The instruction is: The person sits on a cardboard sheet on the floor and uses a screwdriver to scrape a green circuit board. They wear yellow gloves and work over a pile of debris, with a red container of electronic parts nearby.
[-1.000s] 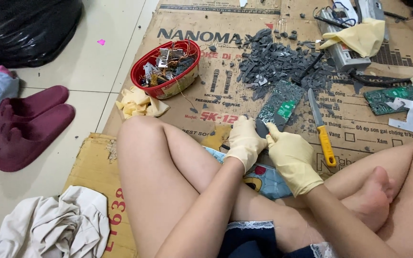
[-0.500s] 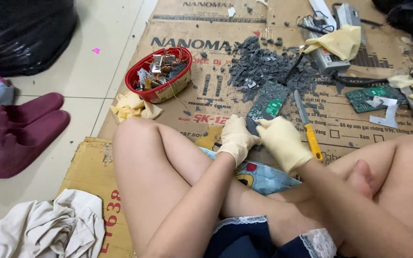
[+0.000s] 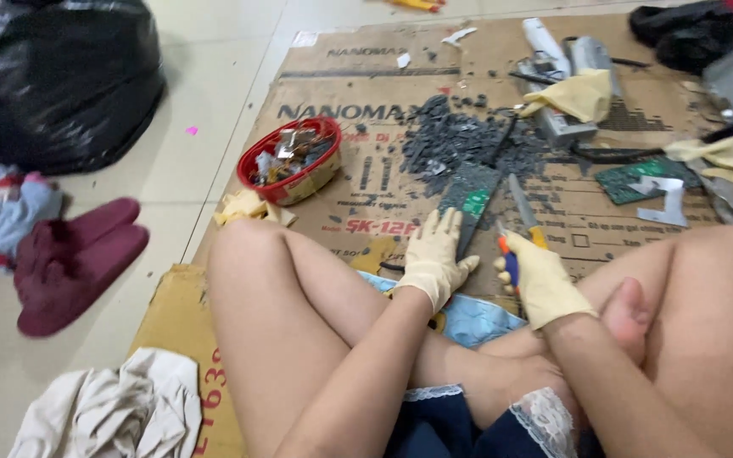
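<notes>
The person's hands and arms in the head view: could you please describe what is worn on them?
Both the left hand and the right hand wear thin, pale yellow rubber gloves, slightly wrinkled and ending in a cuff at the wrist. Above the cuffs the forearms are bare, with no sleeves, watch or jewellery visible.

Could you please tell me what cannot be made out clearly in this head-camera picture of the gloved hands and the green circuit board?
- Head view: the tool in the right hand; the glove covers its handle, so its kind is unclear.
- Near end of the green circuit board: hidden under the left hand.
- Contents of the red basket: too small and jumbled.
- Grey pile: pieces too small to identify.
</notes>
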